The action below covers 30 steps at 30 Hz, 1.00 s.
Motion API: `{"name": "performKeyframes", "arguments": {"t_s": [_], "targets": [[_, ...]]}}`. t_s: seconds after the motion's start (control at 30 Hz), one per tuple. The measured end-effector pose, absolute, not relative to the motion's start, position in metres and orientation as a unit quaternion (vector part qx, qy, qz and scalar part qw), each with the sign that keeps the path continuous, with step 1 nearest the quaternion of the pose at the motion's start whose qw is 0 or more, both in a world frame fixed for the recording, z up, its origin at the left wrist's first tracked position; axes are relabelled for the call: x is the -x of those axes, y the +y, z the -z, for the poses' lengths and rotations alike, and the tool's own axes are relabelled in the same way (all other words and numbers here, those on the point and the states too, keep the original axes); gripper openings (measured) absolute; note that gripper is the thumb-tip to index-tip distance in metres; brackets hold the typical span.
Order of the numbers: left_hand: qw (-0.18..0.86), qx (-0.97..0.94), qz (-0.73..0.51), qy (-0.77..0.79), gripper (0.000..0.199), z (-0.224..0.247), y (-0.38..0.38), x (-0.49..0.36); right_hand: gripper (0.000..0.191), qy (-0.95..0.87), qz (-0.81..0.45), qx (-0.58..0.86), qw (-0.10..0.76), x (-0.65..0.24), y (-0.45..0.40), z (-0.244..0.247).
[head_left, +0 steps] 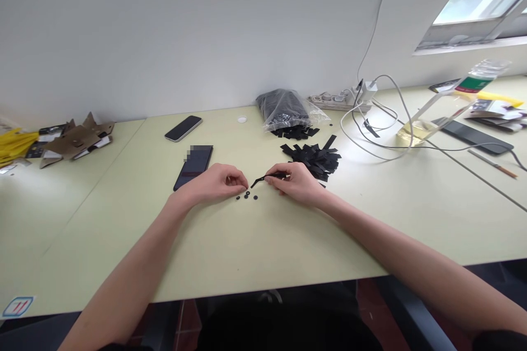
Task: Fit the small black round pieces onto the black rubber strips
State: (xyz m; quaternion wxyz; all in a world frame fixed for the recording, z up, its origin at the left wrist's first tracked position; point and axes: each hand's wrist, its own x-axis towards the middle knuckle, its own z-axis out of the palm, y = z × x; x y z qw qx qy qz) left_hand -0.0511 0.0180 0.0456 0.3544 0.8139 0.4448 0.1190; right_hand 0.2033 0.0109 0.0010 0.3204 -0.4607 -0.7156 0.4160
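Near the middle of the table, my right hand point(300, 184) grips a pair of black bent-tip tweezers point(258, 180), their tip pointing left and down toward my left hand. My left hand point(220, 182) has its fingers curled and its fingertips pressed together just left of the tip. Whatever those fingers may pinch is too small to make out. Several small black rings point(256, 197) lie on the table just below the fingertips. Behind my right hand spreads a heap of short black strips point(315, 160), partly covered by the hand.
A clear plastic bag of black pieces point(284, 108) lies by the wall. Two phones, one dark point(198, 162) and one farther back point(183, 128), rest at left. White cables point(407, 115), a power strip point(333, 101) and a tilted bottle point(440, 107) with yellowish liquid occupy the right.
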Motion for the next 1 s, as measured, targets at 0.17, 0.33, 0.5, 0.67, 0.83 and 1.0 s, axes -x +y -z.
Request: {"name": "performKeyframes", "arguments": {"t_s": [0.17, 0.33, 0.5, 0.67, 0.83, 1.0], "targets": [[0.315, -0.823, -0.126, 0.456, 0.018, -0.0445, 0.0175, 0.0492, 0.024, -0.718, -0.414, 0.46, 0.32, -0.2033, 0.0103, -0.0023], [0.309, -0.815, -0.143, 0.47, 0.017, -0.0463, 0.0168, 0.0486, 0.024, -0.718, -0.413, 0.461, 0.318, -0.204, 0.0103, -0.0017], [0.302, -0.799, -0.148, 0.498, 0.023, -0.0491, 0.0181, 0.0515, 0.024, -0.714, -0.419, 0.463, 0.316, -0.2041, 0.0105, -0.0012], [0.337, -0.8, -0.106, 0.485, 0.024, -0.0509, 0.0196, 0.0549, 0.024, -0.716, -0.419, 0.463, 0.312, -0.2042, 0.0103, -0.0024], [0.332, -0.809, -0.091, 0.477, 0.021, -0.049, 0.0194, 0.0541, 0.021, -0.727, -0.404, 0.458, 0.315, -0.2049, 0.0112, -0.0022], [0.336, -0.8, -0.115, 0.483, 0.017, -0.0456, 0.0182, 0.0534, 0.017, -0.729, -0.403, 0.447, 0.325, -0.2047, 0.0111, -0.0005]]}}
